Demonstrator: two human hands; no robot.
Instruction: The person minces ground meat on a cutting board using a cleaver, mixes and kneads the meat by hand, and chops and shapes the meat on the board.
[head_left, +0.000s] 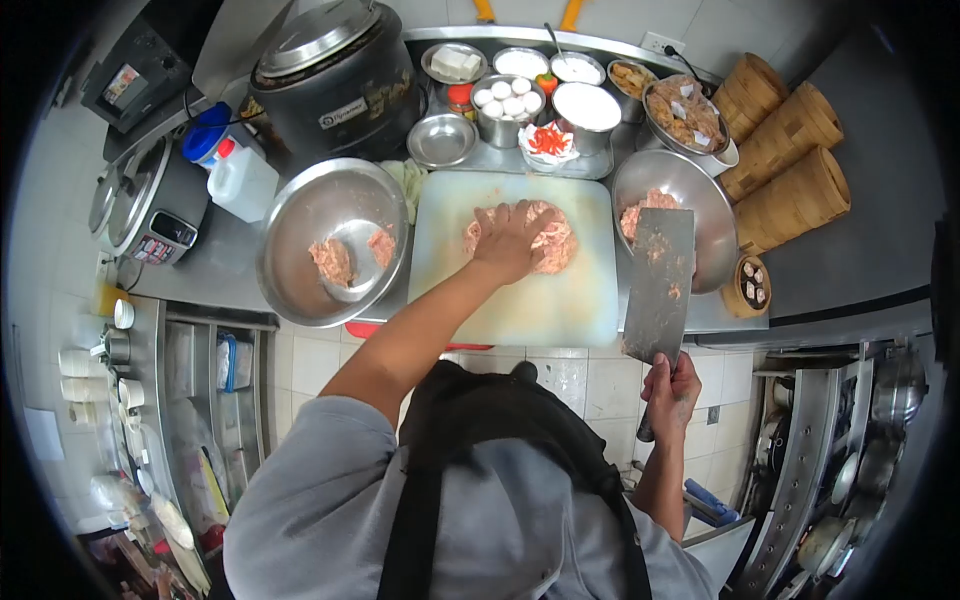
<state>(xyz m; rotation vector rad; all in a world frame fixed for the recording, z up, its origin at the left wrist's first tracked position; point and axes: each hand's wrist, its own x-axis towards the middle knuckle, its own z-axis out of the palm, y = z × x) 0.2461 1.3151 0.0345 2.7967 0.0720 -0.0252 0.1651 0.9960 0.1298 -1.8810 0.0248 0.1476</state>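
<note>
My hands are well apart. My left arm reaches forward across the near left part of the rectangular white cutting board (520, 315), the elbow slightly bent. My left hand (508, 245) lies palm down, fingers a little spread and pointing toward the board's far edge, pressed flat on a rounded mound of pale pink minced meat (556, 250). That mound sits right of the board's middle line, nearer its far edge than its near one.

My right forearm is raised with the elbow bent at my side. My right hand (672, 392) is closed around the dark handle of a broad grey metal cleaver (658, 285), just off the board's near right corner. The blade points away from me, its face toward me, with bits of meat stuck to it. It covers part of a round stainless-steel bowl (712, 245) beyond the board's right edge; I cannot tell whether they touch. By the board's left edge, a wide silvery mixing bowl (315, 205) holds two lumps of meat on the steel table (228, 262).
</note>
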